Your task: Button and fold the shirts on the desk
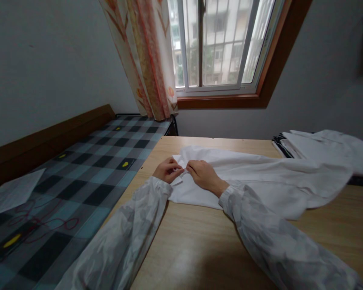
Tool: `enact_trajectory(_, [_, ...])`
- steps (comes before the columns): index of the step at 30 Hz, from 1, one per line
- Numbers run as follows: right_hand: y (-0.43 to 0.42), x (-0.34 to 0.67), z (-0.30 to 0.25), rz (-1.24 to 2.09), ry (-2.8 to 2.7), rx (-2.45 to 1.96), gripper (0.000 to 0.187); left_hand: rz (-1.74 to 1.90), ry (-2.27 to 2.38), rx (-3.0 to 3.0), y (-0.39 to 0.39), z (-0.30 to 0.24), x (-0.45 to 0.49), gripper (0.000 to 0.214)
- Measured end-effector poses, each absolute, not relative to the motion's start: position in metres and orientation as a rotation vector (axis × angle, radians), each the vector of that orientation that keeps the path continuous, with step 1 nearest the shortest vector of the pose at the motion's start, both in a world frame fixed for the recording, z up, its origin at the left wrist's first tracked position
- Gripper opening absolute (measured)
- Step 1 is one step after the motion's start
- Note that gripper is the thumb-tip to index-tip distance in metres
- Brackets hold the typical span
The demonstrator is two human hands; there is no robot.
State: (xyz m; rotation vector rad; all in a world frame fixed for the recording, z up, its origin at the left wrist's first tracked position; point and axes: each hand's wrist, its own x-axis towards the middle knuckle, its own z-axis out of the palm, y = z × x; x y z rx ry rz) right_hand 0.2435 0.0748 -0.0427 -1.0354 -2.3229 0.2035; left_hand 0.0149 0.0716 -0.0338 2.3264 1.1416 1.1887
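Observation:
A white shirt [260, 177] lies spread across a light wooden table [193, 249]. Both my hands meet at its left end, near the collar. My left hand [167, 170] pinches a fold of the white fabric with closed fingers. My right hand [203, 174] grips the same spot from the other side, fingers curled on the cloth. Both arms wear pale long sleeves.
A stack of folded white and dark clothes [323, 147] sits at the table's far right. To the left is a bed with a checked cover [87, 173], a sheet of paper [12, 193] and a red cord [42, 221]. A curtain [148, 60] hangs by the window.

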Motion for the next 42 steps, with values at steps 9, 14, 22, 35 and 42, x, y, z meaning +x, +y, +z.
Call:
enact_trajectory(9, [0.074, 0.243, -0.043, 0.116, -2.190, -1.024, 0.021, 1.024, 1.475, 2.284, 0.063, -0.033, 0.010, 0.044])
enact_trajectory(14, [0.068, 0.244, -0.035, 0.088, -2.255, -0.804, 0.007, 1.063, 1.203, 2.253, 0.064, -0.041, 0.018, 0.037])
enact_trajectory(22, [0.071, 0.245, -0.038, 0.025, -2.302, -0.666, 0.014, 0.918, 1.195, 2.191, 0.072, -0.054, 0.010, 0.046])
enact_trajectory(35, [0.067, 0.238, -0.035, -0.186, -2.304, -0.823, 0.015, 0.869, 1.294, 2.201, 0.071, -0.051, 0.016, 0.048])
enact_trajectory(42, [0.074, 0.240, -0.042, 0.200, -2.148, -0.800, 0.007, 0.755, 1.408, 2.333, 0.071, -0.051, 0.011, 0.048])
